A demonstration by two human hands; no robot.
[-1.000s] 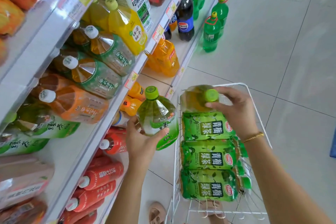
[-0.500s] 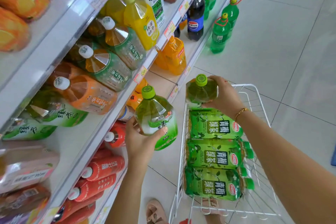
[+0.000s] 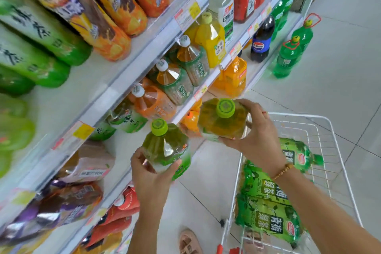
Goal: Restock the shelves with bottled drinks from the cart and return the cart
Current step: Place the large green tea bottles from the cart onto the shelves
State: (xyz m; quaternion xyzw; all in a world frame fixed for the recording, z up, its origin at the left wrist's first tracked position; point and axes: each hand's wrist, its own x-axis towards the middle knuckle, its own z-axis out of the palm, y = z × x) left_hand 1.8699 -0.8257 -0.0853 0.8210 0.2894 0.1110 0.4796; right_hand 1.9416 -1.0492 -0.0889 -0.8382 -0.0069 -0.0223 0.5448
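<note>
While 3 green-tea bottles [image 3: 268, 220] lie flat in the cart [image 3: 296, 114] nearest us, we hold 2 more upright in the air beside the shelving. Our left hand [image 3: 150, 173] wraps fingers and thumb around the body of the lower bottle [image 3: 165, 148]. Our right hand [image 3: 259, 136] clasps the higher bottle [image 3: 222, 126] from its right side. Both long axes run roughly vertical, caps toward us. A bare patch of the middle shelf [image 3: 121, 146] lies just left of the lower bottle, so we judge the left hand nearer and likely first in, base leading.
</note>
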